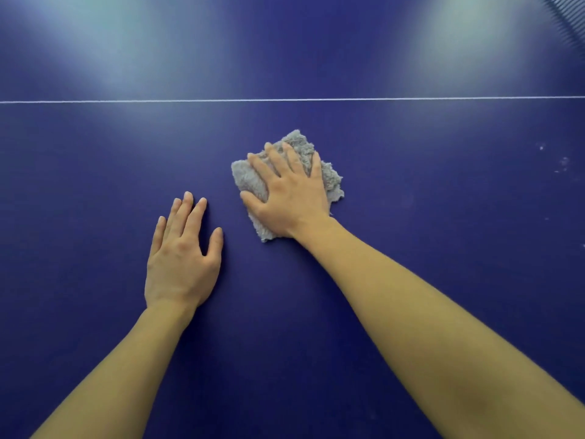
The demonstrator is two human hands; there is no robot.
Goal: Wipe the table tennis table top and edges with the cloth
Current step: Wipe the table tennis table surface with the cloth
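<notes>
- Right hand [289, 198], fingers straight and spread, presses the grey cloth [329, 179] onto the blue table [443, 248].
- Left hand [182, 258] rests flat, fingers straight, just left of the cloth.

Dark ribbed mesh-like strip [566, 17]: upper right corner of view, cut by frame edge, blurred, kind unclear. Small white specks [562, 162]: loose scatter, far right, mid-height. Pale light glare, left patch [104, 49]: upper left. Right patch [471, 30]: upper right, near strip.

Blue table top [95, 153] with white line [411, 98]; grey cloth [253, 182] and left hand [180, 261] lie flat on it.
</notes>
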